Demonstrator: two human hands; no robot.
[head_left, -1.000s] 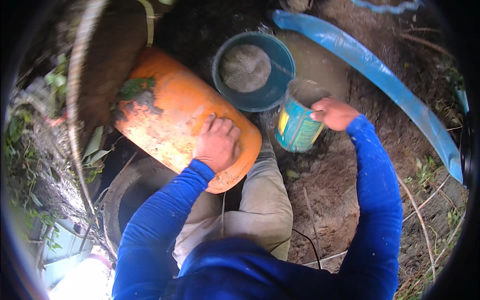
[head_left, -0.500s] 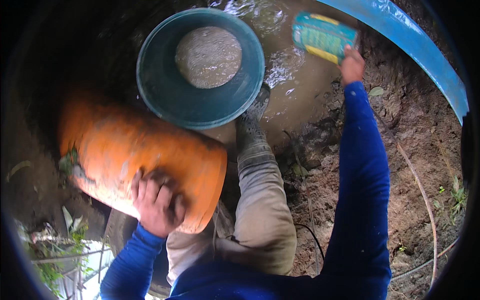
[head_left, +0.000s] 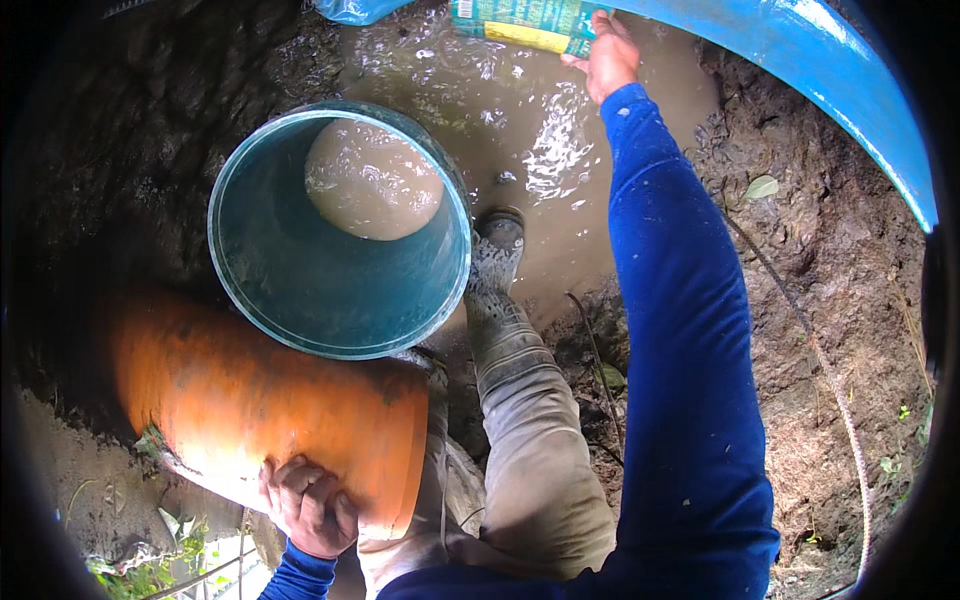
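My left hand (head_left: 310,503) lies on the lower side of a large orange plastic cylinder (head_left: 270,410), its fingers curled against the surface. The cylinder is smeared with mud and lies slanted across the left. Farther ahead, my right arm reaches out, and my right hand (head_left: 608,58) grips the end of a green and yellow printed container (head_left: 525,25) over muddy water. The container's top is cut off by the picture's edge. Between the hands stands a deep teal bucket (head_left: 330,290), tilted in view, with brown water (head_left: 375,180) in it. Its rim is next to the orange cylinder.
Brown water (head_left: 560,230) pools ahead, with my muddy boot (head_left: 498,245) at its edge. A blue curved plastic rim (head_left: 830,80) arcs over the upper right. Wet soil (head_left: 800,350) with a thin root (head_left: 840,410) lies at the right. Green plants (head_left: 150,570) grow at the lower left.
My right hand has moved ahead and to the left with the container. The bucket and orange cylinder sit lower in the view. My left hand has stayed on the cylinder.
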